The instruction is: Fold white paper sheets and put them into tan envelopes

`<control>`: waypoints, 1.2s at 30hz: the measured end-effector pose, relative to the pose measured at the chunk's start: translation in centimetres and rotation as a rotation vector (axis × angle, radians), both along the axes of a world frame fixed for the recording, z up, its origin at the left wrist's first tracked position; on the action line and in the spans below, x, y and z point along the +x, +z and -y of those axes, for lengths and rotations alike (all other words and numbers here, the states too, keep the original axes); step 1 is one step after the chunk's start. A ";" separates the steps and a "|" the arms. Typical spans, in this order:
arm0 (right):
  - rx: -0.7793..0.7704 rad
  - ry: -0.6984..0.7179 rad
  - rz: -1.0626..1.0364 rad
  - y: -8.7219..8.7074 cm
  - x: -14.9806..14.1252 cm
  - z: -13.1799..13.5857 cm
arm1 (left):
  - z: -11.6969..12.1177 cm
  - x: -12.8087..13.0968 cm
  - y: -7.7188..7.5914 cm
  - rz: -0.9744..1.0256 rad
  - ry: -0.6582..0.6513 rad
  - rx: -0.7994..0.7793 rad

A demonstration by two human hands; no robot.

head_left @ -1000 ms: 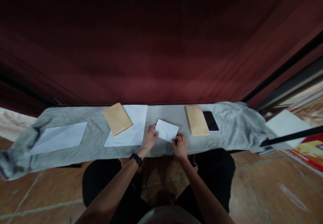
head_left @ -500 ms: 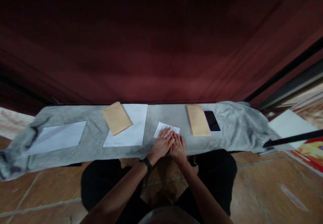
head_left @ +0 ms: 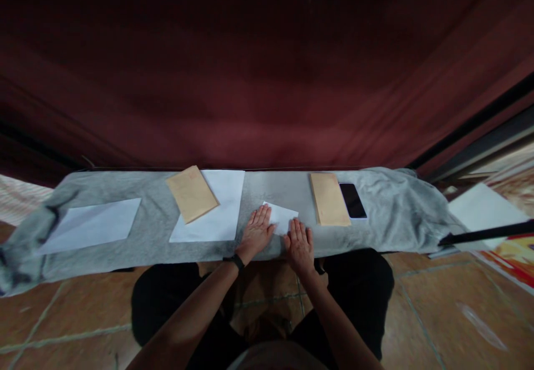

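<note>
A small white piece of paper (head_left: 282, 218), apparently folded, lies on the grey cloth between my two hands. My left hand (head_left: 256, 231) rests flat on its left edge, fingers stretched out and thumb reaching over the paper. On the other side, my right hand (head_left: 299, 243) lies flat with its fingers slightly spread, touching the paper's lower right corner. Neither hand grips anything. Left of my left hand is a large white sheet (head_left: 225, 208), partly covered by brown envelopes (head_left: 192, 195).
Another stack of brown envelopes (head_left: 329, 199) lies to the right, beside a dark-screened phone (head_left: 352, 200). At the far left is a white sheet (head_left: 94, 224). Grey cloth (head_left: 392, 214) covers the narrow table, and a dark red curtain (head_left: 267, 136) hangs behind it.
My hands were together, overlapping on the small paper. They have moved apart, the left one leftward and the right one slightly rightward and down, uncovering the middle of the paper.
</note>
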State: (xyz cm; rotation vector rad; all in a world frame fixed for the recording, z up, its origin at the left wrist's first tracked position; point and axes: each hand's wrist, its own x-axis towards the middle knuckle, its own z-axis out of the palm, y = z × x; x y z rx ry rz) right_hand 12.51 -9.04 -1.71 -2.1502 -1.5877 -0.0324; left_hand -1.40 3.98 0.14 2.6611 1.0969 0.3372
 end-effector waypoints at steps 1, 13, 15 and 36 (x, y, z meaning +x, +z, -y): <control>0.005 -0.009 -0.005 -0.1 0.1 0.0 | 0.0 -0.1 0.0 0.005 0.032 -0.007; 0.058 -0.125 -0.092 0.3 2.9 -3.7 | 2.5 -0.8 0.3 -0.028 -0.018 0.047; 0.042 -0.166 -0.118 0.6 3.4 -4.7 | 2.6 -0.8 0.3 -0.028 -0.013 0.053; 0.057 -0.124 -0.216 0.6 5.3 -8.6 | 2.6 -0.9 -0.1 0.005 0.015 0.107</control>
